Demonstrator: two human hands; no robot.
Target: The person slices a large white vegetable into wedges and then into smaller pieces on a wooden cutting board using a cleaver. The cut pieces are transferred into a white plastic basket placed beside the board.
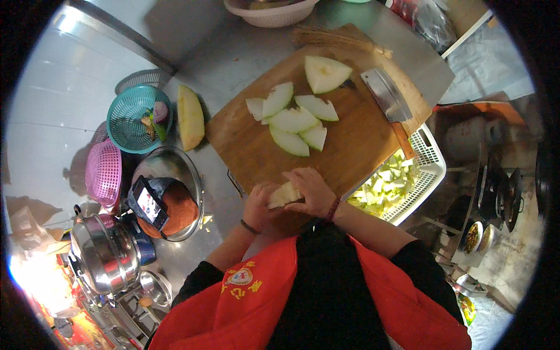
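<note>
Both my hands are at the near edge of a wooden cutting board (pixel 233 125), closed around a pale cream piece of melon (pixel 284 195). My left hand (pixel 261 207) grips its left side and my right hand (pixel 314 191) its right side, fingers curled over the top. Beyond them several green-rimmed white melon slices (pixel 293 121) lie in a loose heap on the board. A larger melon wedge (pixel 326 74) rests farther back. At the board's right side is a cleaver (pixel 387 96) with a wooden handle, its blade flat on the board.
A white basket (pixel 430 153) of cut green pieces stands right of the board. On the left are a long melon wedge (pixel 190 118), a teal colander (pixel 119 128), a pink basket (pixel 104 173) and a steel basin (pixel 192 169) with a phone (pixel 150 204) above it. Behind the board sits a pale basket (pixel 274 16).
</note>
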